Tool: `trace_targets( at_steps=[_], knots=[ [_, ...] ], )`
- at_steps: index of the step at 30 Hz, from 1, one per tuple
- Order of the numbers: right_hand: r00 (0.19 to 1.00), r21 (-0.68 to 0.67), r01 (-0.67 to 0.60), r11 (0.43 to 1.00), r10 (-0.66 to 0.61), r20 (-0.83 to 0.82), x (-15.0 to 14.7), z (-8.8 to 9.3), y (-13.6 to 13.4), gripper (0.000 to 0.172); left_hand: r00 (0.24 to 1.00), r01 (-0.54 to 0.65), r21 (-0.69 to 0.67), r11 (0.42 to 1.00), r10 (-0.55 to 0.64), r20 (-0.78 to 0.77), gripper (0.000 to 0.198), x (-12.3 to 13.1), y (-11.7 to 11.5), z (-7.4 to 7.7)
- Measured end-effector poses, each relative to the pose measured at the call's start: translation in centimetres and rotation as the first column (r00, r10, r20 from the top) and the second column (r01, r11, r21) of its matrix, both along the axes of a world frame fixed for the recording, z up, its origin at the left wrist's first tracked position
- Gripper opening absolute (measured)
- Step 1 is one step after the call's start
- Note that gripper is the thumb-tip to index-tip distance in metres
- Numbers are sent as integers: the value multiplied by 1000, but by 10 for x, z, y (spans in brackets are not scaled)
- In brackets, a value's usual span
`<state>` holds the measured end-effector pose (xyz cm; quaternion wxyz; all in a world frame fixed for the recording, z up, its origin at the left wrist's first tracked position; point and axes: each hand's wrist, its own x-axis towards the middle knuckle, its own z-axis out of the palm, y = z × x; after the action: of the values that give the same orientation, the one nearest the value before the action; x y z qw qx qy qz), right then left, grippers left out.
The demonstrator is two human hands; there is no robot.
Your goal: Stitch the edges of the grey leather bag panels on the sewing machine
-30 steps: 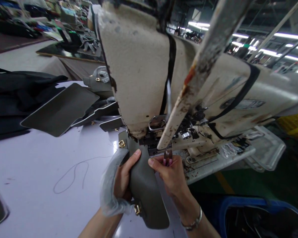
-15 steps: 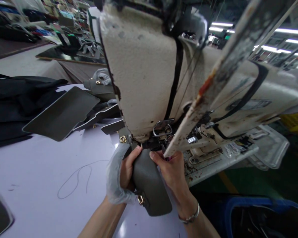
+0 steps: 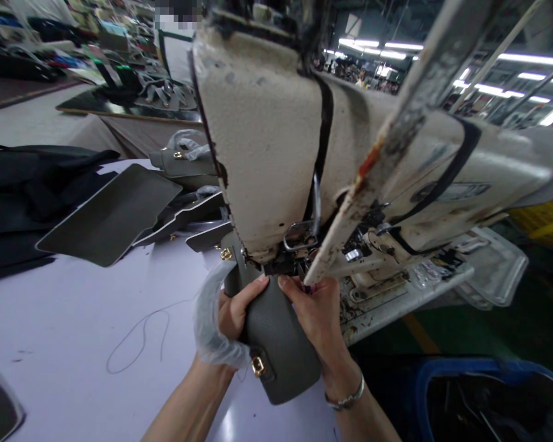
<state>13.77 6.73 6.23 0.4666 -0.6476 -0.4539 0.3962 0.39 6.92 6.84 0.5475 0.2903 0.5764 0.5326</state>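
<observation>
A grey leather bag piece (image 3: 281,344) with a gold clasp (image 3: 258,366) sits under the head of a worn cream sewing machine (image 3: 276,129). My left hand (image 3: 235,313) grips its left side, thumb on top, with clear plastic wrap (image 3: 207,325) bunched round the hand. My right hand (image 3: 316,316) presses the piece's right edge close to the needle area and keeps small pink-handled snips (image 3: 308,287) tucked in its fingers. A silver bracelet (image 3: 348,399) circles that wrist.
Flat grey leather panels (image 3: 110,215) and more bag parts (image 3: 184,162) lie on the pale table (image 3: 74,307) to the left, beside dark fabric (image 3: 23,184). A loose thread (image 3: 138,331) curls on the table. A blue bin (image 3: 488,399) stands lower right.
Both hands have pushed the grey piece up closer under the machine head. The snips, plainly visible a second ago, are now mostly hidden behind the machine's bar.
</observation>
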Motion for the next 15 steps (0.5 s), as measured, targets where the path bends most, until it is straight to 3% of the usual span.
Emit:
trace_targets(
  at_steps=[4, 8, 12, 15],
  knots=[
    [1000, -4, 21, 1000, -21, 17, -2, -1, -1, 40, 999, 39, -32, 999, -39, 27, 61, -1, -1, 7],
    [1000, 14, 23, 1000, -23, 10, -5, -2, -1, 40, 998, 58, 36, 998, -58, -10, 72, -4, 3, 7],
    [999, 0, 41, 999, -41, -29, -7, -3, -2, 42, 997, 73, 43, 996, -71, -36, 75, -7, 10, 10],
    [997, 11, 57, 998, -56, -49, -11, -4, -3, 41, 992, 100, 36, 994, -97, -83, 67, -9, 14, 14]
  ],
)
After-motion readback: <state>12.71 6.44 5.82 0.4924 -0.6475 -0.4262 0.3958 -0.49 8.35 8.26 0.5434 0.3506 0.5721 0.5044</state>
